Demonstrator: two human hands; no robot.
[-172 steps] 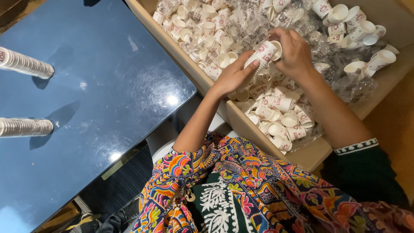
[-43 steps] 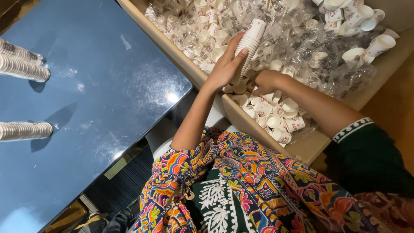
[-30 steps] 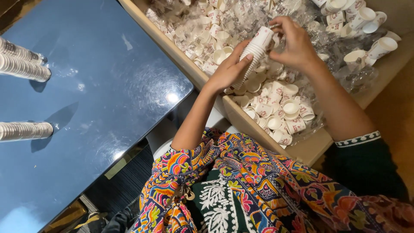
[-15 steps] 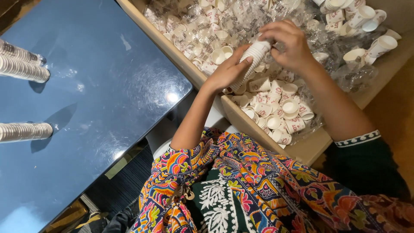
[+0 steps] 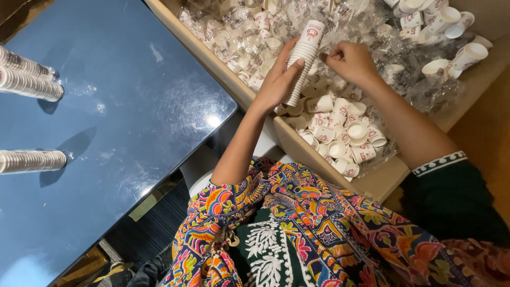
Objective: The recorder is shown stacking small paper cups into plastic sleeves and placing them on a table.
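Observation:
My left hand point(image 5: 277, 79) grips a tall stack of nested small white paper cups point(image 5: 305, 53), held upright over a large cardboard box point(image 5: 382, 183). The box is full of loose white cups with red print point(image 5: 345, 125) and crumpled clear plastic wrap. My right hand point(image 5: 350, 59) hovers just right of the stack's upper part, fingers curled in a loose fist; I cannot tell whether it pinches anything.
A glossy dark blue table point(image 5: 106, 127) lies to the left, carrying finished cup stacks on their sides at its left edge point(image 5: 29, 82) point(image 5: 32, 160). More loose cups point(image 5: 446, 21) lie at the box's far right. A colourful patterned scarf point(image 5: 297, 228) covers my lap.
My left hand has tipped the cup stack upright and raised it slightly. My right hand has come off the top of the stack and moved a little to the right.

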